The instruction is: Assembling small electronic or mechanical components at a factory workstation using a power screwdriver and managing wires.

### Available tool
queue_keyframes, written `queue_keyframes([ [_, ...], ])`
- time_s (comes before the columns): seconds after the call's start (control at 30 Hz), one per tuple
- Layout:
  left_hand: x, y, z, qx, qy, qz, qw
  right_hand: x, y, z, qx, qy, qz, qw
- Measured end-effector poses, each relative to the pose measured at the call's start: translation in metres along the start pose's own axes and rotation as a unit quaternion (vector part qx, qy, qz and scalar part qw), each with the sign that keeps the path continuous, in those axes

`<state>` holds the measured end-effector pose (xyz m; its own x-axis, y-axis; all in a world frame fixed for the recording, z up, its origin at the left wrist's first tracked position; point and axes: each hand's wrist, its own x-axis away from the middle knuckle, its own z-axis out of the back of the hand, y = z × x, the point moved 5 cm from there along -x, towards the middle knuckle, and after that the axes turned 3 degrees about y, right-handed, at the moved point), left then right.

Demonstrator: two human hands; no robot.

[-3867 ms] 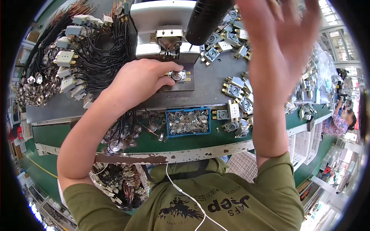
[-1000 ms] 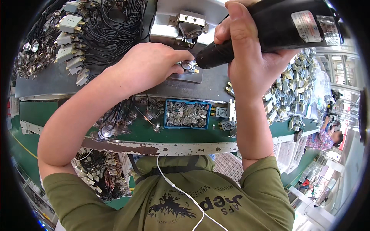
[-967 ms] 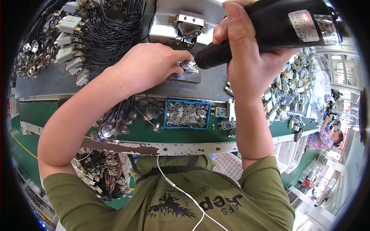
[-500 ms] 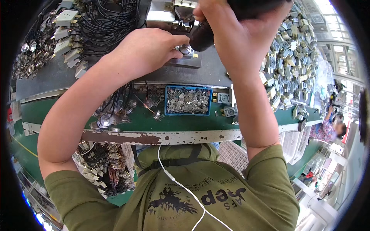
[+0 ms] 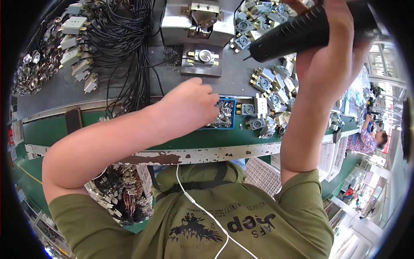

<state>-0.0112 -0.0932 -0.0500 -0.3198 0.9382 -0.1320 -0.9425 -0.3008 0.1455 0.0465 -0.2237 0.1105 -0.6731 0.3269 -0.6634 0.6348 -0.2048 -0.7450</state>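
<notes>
A black cylindrical electric screwdriver (image 5: 297, 34) is gripped in my right hand (image 5: 330, 64), tilted, its thin bit pointing left above the grey parts. My left hand (image 5: 194, 103) is over the blue tray (image 5: 234, 114) of small metal clips, covering its left part. Its fingers curl downward, and whatever they pinch is hidden. Beyond that hand, a small switch-like part (image 5: 205, 56) with a round metal centre and brass tabs sits on a dark metal block (image 5: 202, 71). Neither hand touches it.
A metal fixture (image 5: 174, 32) stands behind the block. Bundled black cables (image 5: 140, 64) with pale connector boxes (image 5: 74, 24) lie to the left. Grey square parts with brass tabs (image 5: 275, 100) are heaped on the right. A dark phone-like slab (image 5: 73, 120) rests near the bench edge.
My left hand has left the part on the block and come nearer, to the blue tray. My right hand has lifted the screwdriver off the part and swung it right.
</notes>
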Motion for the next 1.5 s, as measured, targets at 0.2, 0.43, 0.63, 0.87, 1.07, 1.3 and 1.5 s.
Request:
queue_keyframes([
  [0.2,0.002,0.009,-0.007,-0.06,0.022,-0.003,0.998,0.001,-0.03,-0.002,0.055,0.051,0.057,0.996],
  [0.43,0.002,0.009,-0.004,-0.031,0.021,0.006,0.999,-0.012,-0.02,-0.025,-0.045,0.059,-0.011,0.997],
  [0.63,-0.004,0.0,0.004,0.117,0.026,0.031,0.992,-0.029,0.03,-0.064,-0.541,-0.068,0.133,0.828],
  [0.87,0.001,0.008,-0.005,0.008,-0.012,0.029,0.999,-0.02,0.043,-0.061,-0.532,-0.089,0.179,0.823],
  [1.07,0.001,0.009,-0.006,-0.005,0.005,0.015,1.0,-0.007,0.047,-0.061,-0.139,0.006,-0.061,0.988],
  [1.3,0.003,0.011,-0.005,-0.003,-0.003,0.023,1.0,-0.021,0.06,-0.074,-0.28,-0.06,0.079,0.955],
  [1.5,0.002,0.014,-0.003,-0.033,-0.055,0.031,0.997,-0.031,0.055,-0.084,-0.375,-0.198,0.165,0.891],
])
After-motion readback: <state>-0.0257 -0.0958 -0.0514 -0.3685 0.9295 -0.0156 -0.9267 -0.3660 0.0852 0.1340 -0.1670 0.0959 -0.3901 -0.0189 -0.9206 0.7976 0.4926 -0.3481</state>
